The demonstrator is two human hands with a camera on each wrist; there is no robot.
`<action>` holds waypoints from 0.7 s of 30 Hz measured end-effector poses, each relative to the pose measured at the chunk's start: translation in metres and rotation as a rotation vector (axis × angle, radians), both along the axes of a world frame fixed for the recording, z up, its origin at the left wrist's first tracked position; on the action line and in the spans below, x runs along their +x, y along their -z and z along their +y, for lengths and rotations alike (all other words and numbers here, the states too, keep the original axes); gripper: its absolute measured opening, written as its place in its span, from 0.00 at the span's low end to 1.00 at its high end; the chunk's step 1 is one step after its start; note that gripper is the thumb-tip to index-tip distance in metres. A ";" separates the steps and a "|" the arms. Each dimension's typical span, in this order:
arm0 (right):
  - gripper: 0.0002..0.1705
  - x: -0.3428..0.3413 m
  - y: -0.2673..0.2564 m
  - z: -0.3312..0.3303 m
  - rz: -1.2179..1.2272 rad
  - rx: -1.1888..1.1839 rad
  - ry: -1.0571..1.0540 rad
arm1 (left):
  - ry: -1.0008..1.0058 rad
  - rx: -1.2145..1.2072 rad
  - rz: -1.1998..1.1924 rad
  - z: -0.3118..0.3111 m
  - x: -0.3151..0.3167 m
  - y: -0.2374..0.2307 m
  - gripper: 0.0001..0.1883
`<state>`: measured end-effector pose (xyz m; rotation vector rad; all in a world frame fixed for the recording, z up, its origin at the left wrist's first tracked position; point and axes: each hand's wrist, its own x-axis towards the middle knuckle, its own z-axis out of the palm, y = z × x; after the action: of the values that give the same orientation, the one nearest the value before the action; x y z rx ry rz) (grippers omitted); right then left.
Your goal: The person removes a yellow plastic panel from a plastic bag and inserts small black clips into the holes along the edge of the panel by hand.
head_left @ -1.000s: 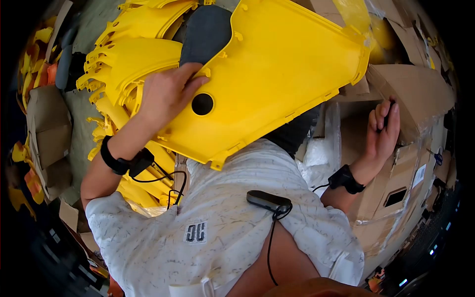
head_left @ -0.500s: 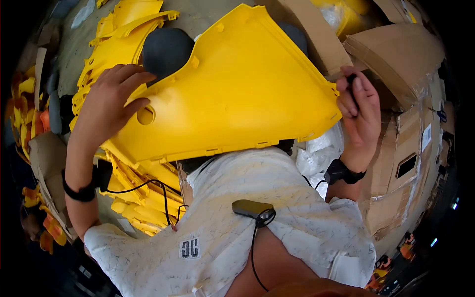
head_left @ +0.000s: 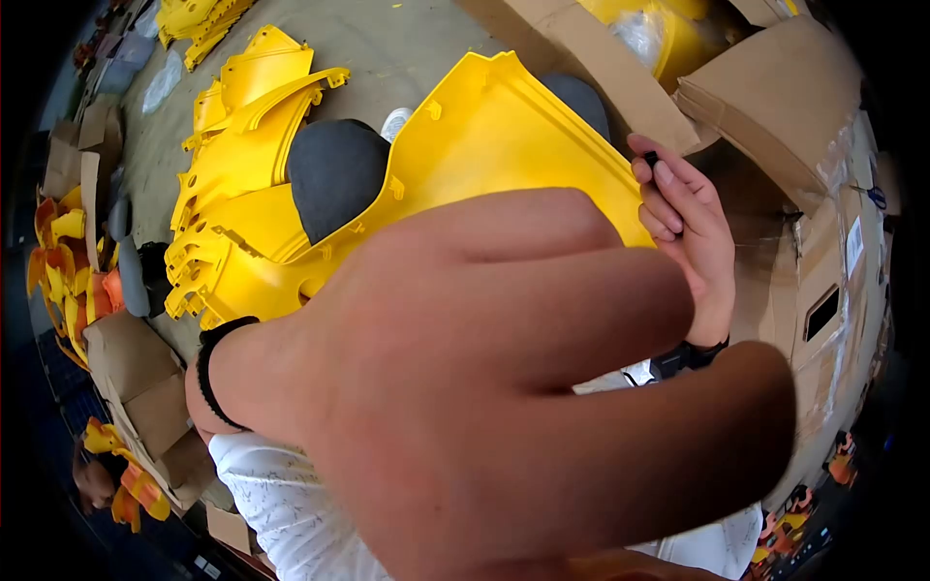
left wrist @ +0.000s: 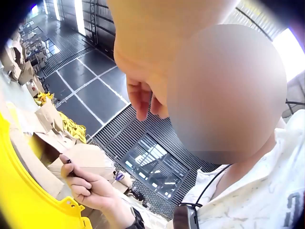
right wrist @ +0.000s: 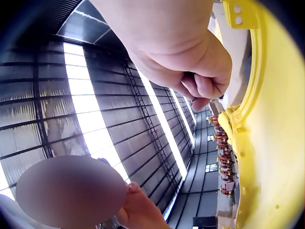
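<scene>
A large yellow plastic panel with a tabbed edge lies across the person's lap, a dark knee showing past its curved side. The left hand is raised close to the head camera and covers much of the panel and the torso. Its fingers hang loosely bent with nothing in them, and in the left wrist view they are near the head. By the panel's right end, the right hand grips a small black object between thumb and fingers; most of it is hidden in the fist.
Stacked yellow panels lie on the floor at the left. At the right stands an open cardboard box with raised flaps. More boxes and orange-yellow parts are at the far left.
The left hand has let go of the panel and risen toward the head. The right hand has moved inward to the panel's right end, still gripping the small black object.
</scene>
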<state>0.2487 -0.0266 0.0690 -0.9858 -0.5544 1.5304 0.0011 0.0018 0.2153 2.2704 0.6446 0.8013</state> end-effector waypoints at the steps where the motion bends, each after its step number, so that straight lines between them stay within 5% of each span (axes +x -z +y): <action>1: 0.19 0.005 0.002 -0.003 -0.001 -0.009 0.010 | 0.050 -0.033 -0.013 0.001 0.002 0.002 0.18; 7: 0.14 0.063 0.012 -0.020 -0.005 0.041 0.254 | 0.342 -0.210 -0.004 0.042 -0.003 0.037 0.22; 11: 0.10 0.093 0.016 -0.040 -0.323 -0.025 0.327 | -0.004 0.193 0.222 0.077 -0.024 0.085 0.32; 16: 0.09 0.092 0.036 -0.063 -0.695 -0.209 0.338 | -0.380 0.072 0.174 0.116 -0.037 0.171 0.31; 21: 0.10 0.084 0.042 -0.071 -1.059 -0.142 0.282 | -0.259 -0.168 0.262 0.121 -0.041 0.207 0.32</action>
<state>0.3329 -0.0980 0.0269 -1.8911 -0.9787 0.7063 -0.0402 0.1232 0.0086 2.1815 1.1028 0.5449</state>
